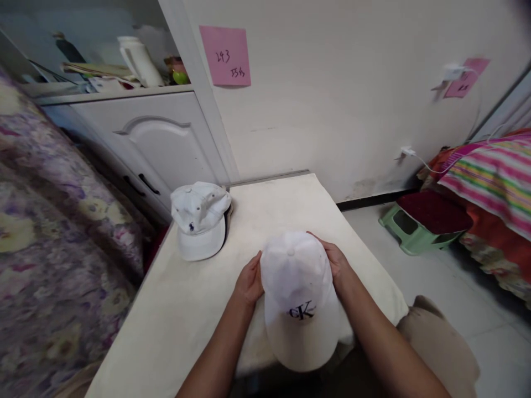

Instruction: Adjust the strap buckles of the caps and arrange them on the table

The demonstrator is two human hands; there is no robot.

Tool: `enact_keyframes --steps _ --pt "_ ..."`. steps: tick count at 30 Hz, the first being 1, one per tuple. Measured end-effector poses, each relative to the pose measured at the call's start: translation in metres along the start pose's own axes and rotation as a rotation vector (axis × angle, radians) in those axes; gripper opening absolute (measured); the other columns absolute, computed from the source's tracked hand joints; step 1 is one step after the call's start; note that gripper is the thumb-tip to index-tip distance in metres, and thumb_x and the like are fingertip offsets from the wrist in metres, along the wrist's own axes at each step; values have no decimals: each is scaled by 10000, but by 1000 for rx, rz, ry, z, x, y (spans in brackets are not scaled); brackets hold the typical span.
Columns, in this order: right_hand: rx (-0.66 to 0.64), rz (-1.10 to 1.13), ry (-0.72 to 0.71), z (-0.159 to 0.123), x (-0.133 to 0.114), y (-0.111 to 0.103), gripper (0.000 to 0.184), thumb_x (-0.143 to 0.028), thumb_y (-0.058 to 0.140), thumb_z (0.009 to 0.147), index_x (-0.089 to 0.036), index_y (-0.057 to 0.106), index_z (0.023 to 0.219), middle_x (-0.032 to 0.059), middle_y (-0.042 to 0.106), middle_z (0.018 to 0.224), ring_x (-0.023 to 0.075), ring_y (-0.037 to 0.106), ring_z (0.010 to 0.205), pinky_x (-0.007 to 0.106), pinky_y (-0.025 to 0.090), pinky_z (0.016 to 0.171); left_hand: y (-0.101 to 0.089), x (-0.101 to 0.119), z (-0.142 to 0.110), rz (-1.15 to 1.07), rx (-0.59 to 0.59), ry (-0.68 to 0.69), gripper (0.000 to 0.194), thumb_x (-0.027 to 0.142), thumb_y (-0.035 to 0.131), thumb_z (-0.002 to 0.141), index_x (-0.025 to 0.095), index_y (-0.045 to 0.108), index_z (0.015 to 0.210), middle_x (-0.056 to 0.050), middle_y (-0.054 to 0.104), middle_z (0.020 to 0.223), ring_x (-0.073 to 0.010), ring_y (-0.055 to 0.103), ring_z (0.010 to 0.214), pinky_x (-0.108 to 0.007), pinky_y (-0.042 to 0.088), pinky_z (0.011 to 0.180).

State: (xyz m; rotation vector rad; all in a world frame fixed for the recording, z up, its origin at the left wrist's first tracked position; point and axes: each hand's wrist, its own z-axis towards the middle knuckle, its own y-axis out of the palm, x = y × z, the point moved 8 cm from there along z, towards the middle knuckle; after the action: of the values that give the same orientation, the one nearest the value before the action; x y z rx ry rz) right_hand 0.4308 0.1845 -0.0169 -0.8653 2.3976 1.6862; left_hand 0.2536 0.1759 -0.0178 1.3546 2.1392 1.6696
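Note:
A white baseball cap [296, 276] with a black "CK" mark is held between both my hands near the table's front edge, its brim toward me. My left hand [250, 279] grips the cap's left side, fingers partly hidden by the cap. On the opposite side, my right hand [335, 260] closes on the cap's rim, with some fingers behind it. A second white cap [199, 213] with a small dark emblem lies at the table's far left, brim toward me, apart from my hands.
The cream-covered table [274, 199] stands against a wall. A white cabinet [153, 138] is at the back left, and a floral curtain [62, 265] hangs at the left. To the right are a green stool [409, 226] and a bed with a striped cover [498, 171].

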Motion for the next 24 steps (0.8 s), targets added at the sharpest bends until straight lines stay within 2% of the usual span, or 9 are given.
enact_keyframes --steps 6,12,15,19,24 --pt "-20 -132 46 2 5 -9 236 -220 679 800 -142 719 1020 64 796 849 259 752 888 393 581 891 -4 -11 -11 11 17 27 374 290 418 993 122 625 1255 -95 791 976 -279 700 1077 -385 483 1020" --pt "-17 -178 -6 -15 2 -20 193 -272 639 862 -135 696 986 71 790 820 237 761 829 351 607 802 -8 -15 -24 39 57 54 312 297 482 970 141 644 1186 -101 792 925 -293 722 1015 -384 517 962" --pt "-21 -194 -78 -25 -3 -23 183 -214 679 823 -137 695 988 53 789 826 206 757 775 292 613 737 -10 -17 -29 44 78 61 288 273 461 980 124 633 1156 -94 785 831 -271 751 899 -385 531 944" --pt "-28 -232 -166 -33 -8 -23 274 -129 749 724 -142 702 993 36 788 869 184 745 780 237 604 716 -11 -20 -31 45 106 44 289 256 422 991 108 647 1096 -98 770 757 -255 758 794 -377 558 891" --pt "-8 -306 -234 -36 -10 -23 302 -120 780 678 -140 707 971 58 778 888 205 735 771 265 607 673 -14 -23 -29 38 136 47 230 205 479 966 99 655 1068 -86 771 745 -240 757 763 -352 575 839"
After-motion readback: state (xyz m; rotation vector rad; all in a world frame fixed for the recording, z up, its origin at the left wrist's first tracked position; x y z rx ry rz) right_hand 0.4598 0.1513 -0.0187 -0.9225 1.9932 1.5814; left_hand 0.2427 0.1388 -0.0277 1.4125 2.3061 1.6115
